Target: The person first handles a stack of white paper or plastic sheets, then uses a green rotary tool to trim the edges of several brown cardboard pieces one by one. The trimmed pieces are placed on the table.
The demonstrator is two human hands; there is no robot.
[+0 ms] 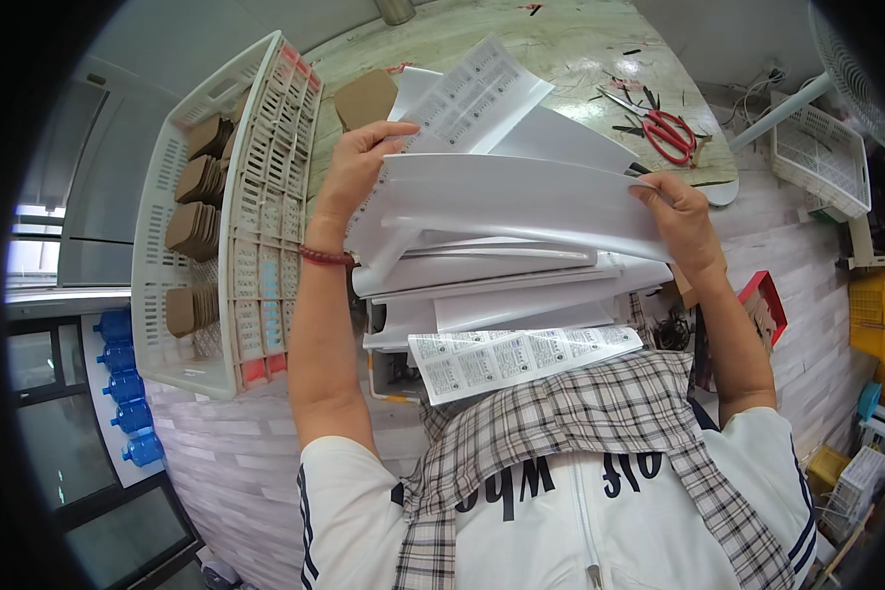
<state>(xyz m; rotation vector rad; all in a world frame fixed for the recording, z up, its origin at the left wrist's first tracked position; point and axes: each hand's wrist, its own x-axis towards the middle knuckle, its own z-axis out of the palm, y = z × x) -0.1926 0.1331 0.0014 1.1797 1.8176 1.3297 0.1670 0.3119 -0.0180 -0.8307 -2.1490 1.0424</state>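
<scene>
Between my two hands stretches a glossy white sheet (521,202) that looks like label backing, bowed across its length. At its left end my left hand (359,167) pinches the edge with the fingers closed. My right hand (680,218) grips the opposite end, thumb on top. Behind it lies a printed label sheet (472,93) over more white sheets on the table. Nearer my body, a loose stack of glossy sheets (521,280) hangs in folds. Another printed label sheet (521,359) rests against my checked apron (560,403).
Red-handled scissors (669,136) lie on the worn table (570,39) among dark scraps. At left stands a white plastic crate (231,236) holding stacks of brown card pieces (195,231). A fan (846,69), a white basket (821,152) and a red box (765,300) are at right.
</scene>
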